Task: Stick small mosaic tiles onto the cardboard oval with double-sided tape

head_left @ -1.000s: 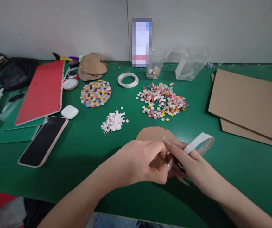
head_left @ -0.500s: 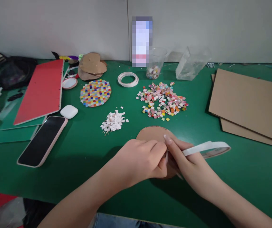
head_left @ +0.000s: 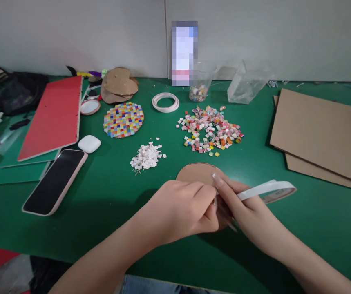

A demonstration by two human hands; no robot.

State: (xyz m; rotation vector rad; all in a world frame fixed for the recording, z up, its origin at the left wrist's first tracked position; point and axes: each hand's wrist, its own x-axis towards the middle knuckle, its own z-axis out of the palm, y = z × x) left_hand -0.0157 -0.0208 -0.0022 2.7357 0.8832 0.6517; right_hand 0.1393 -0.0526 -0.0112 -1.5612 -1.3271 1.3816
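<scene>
My right hand (head_left: 242, 206) holds a white roll of double-sided tape (head_left: 269, 190) just above the green table. My left hand (head_left: 183, 208) meets it at the fingertips and pinches at the tape's end. Under both hands lies a round brown cardboard disc (head_left: 196, 172), mostly covered by them. Behind it sit a heap of coloured mosaic tiles (head_left: 210, 130) and a small pile of white paper scraps (head_left: 147, 157).
A finished multicoloured mosaic disc (head_left: 124, 119), a second tape roll (head_left: 166, 101), a plastic cup of tiles (head_left: 200, 83) and a clear box (head_left: 247, 83) stand farther back. Cardboard sheets (head_left: 319, 130) lie right; a phone (head_left: 55, 180), earbud case (head_left: 89, 143) and red board (head_left: 54, 116) lie left.
The tape roll swung from tilted up near my right fingers to lying flatter and farther right. Both hands stayed over the cardboard disc, fingertips still together.
</scene>
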